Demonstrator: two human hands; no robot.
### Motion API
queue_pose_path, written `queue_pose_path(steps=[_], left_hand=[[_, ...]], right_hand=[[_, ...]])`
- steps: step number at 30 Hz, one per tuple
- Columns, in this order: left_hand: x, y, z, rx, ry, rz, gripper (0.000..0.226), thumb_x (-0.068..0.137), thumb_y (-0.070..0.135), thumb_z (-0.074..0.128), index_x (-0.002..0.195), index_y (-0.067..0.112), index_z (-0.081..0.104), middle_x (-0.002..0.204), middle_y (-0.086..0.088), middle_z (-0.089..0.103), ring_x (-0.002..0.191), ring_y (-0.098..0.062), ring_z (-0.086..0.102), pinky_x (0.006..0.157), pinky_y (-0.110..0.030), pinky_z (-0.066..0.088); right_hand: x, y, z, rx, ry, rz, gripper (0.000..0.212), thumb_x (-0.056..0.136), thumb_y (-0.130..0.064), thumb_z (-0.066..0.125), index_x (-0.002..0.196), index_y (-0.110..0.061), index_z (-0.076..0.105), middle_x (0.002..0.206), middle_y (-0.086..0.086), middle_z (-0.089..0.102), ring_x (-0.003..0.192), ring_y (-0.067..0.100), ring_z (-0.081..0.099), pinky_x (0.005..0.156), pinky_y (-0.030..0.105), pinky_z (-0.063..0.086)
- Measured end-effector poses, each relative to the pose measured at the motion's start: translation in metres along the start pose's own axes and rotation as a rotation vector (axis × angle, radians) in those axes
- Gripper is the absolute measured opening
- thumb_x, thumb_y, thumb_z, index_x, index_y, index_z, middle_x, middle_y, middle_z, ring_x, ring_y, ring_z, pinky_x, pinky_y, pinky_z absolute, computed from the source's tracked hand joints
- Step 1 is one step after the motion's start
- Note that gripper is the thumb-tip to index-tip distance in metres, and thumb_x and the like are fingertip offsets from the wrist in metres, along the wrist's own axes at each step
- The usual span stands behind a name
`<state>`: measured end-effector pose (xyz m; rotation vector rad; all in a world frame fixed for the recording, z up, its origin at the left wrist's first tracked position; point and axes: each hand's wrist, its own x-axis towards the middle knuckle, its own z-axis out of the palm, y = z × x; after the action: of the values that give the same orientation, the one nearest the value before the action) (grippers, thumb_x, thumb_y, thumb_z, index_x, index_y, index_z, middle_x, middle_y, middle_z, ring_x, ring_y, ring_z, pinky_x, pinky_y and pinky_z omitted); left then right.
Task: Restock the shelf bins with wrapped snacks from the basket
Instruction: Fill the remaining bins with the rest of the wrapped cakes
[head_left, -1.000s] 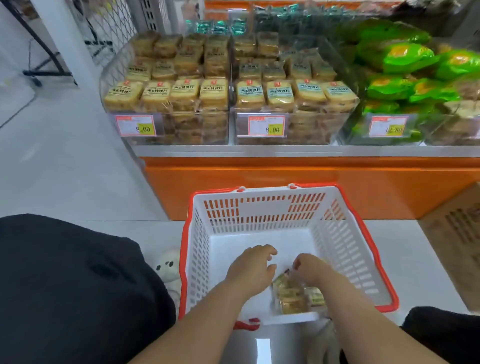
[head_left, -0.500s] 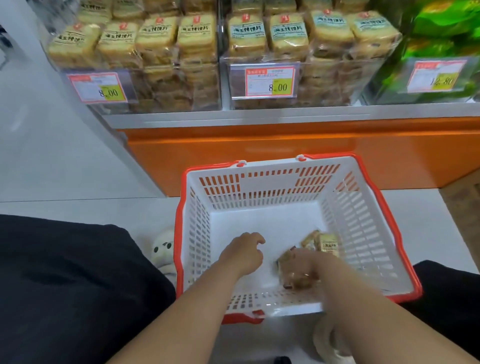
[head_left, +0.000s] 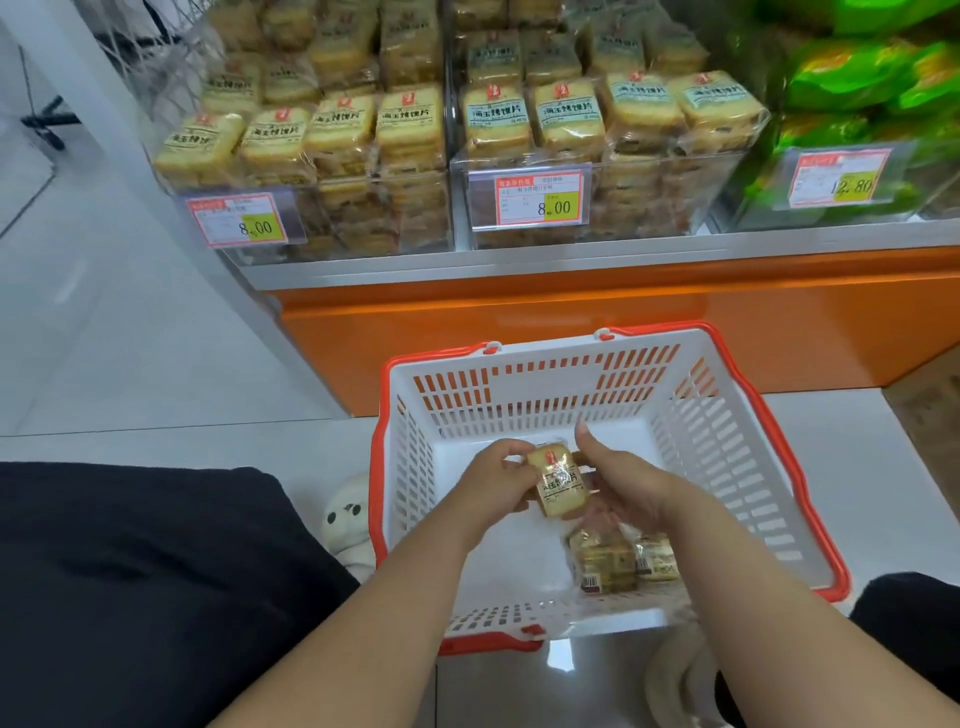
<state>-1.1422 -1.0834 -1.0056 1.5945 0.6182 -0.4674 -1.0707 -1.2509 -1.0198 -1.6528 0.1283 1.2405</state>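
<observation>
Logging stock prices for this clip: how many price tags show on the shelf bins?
3. One reading 8.00 on the left bin, one reading 8.00 on the middle bin, one reading 12.80 on the right bin of green packs. Others may lie outside the frame.
</observation>
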Motion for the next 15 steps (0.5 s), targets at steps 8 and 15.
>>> queue_pose_path(steps=[8,15], left_hand=[[-0.033,0.056,-0.042,0.050,0.151,0.113,0.021,0.094,0.016,0.056,0.114,0.022,0.052,0.094,0.001,0.066,0.076,-0.009,0.065,0.068,-0.026,0.051],[-0.082,0.132,-0.102,0.290,0.107,0.218,0.006,0.093,0.016,0.062,0.097,0.017,0.057,0.084,-0.004,0.067,0.069,-0.013,0.060,0.063,-0.028,0.048]], right_hand=[[-0.046,-0.067,0.029,-0.575,0.049,-0.352,0.105,0.075,-0.023,0.083,0.152,-0.041,0.014,0.157,-0.008,0.018,0.131,0.023,0.042,0.107,0.041,0.040],[-0.085,-0.125,0.083,-0.832,0.346,-0.754,0.089,0.072,-0.037,0.082,0.145,-0.029,0.032,0.140,-0.006,0.041,0.123,0.017,0.048,0.104,0.038,0.042]])
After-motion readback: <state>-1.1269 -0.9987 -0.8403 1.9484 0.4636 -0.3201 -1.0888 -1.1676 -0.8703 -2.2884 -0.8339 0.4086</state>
